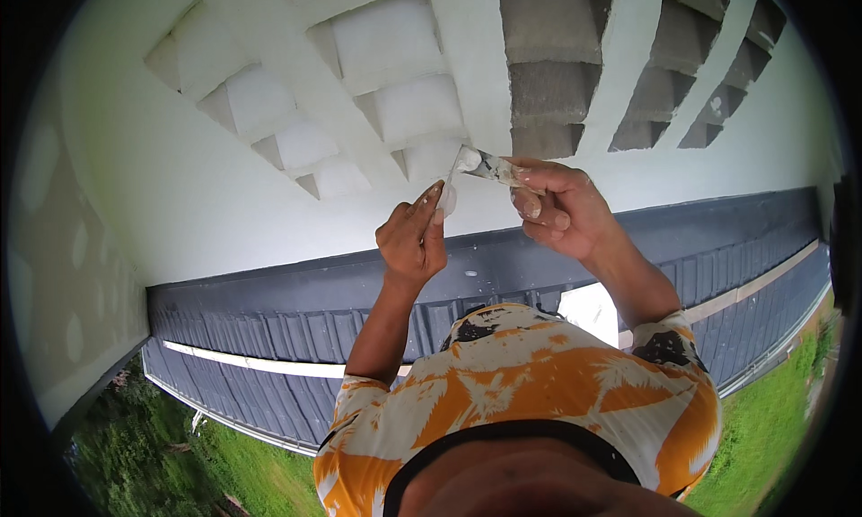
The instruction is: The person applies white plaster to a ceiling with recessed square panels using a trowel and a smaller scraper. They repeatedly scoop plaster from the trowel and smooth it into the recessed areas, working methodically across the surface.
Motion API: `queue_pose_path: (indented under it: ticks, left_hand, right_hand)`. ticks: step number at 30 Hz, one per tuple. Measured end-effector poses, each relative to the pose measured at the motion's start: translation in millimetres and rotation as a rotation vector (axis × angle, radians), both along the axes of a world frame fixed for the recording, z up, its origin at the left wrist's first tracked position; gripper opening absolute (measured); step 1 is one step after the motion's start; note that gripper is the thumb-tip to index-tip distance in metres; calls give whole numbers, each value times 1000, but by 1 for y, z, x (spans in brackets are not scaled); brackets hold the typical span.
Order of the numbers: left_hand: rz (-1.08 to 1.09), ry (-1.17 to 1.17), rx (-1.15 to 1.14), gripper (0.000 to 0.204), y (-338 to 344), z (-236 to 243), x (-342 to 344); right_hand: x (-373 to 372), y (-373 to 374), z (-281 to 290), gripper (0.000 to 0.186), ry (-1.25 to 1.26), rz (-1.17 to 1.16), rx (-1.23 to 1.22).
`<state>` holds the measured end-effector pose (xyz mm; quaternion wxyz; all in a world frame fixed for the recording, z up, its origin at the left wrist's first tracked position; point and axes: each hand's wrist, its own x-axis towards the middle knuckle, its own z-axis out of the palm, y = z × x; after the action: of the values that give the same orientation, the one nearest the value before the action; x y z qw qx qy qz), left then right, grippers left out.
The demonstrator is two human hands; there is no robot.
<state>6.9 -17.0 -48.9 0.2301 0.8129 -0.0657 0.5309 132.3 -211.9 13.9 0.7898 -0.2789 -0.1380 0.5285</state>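
My right hand (566, 207) holds a putty knife (492, 168) by its handle, its fingers smeared with white. A dab of white filler (469, 159) sits at the end of its blade. My left hand (415, 234) pinches a thin, pale flat blade (452, 177), seen nearly edge-on; its exact kind is unclear. The two tools meet or almost meet at their tips, in front of the pale wall (269, 225). Just beyond them are square recesses, white ones (417, 108) on the left and bare grey ones (549, 90) on the right.
A dark ribbed metal roof (296, 333) runs along the wall's foot, with a pale strip (256, 362) across it. A bright white item (590, 312) lies partly behind my body. A patched side wall (72, 256) stands left; grass (763, 436) lies below the roof's edge.
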Motion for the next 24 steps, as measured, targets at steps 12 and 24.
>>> queue_pose_path:
  ticks: [12, 24]
  left_hand:
    - [-50, 53, -985, 19, 5, -81, -33]
    - [166, -23, -1265, 18, 11, -141, -101]
  right_hand:
    - [111, 37, 134, 20, -653, -868, 170]
    - [196, 116, 206, 11, -429, -915, -108]
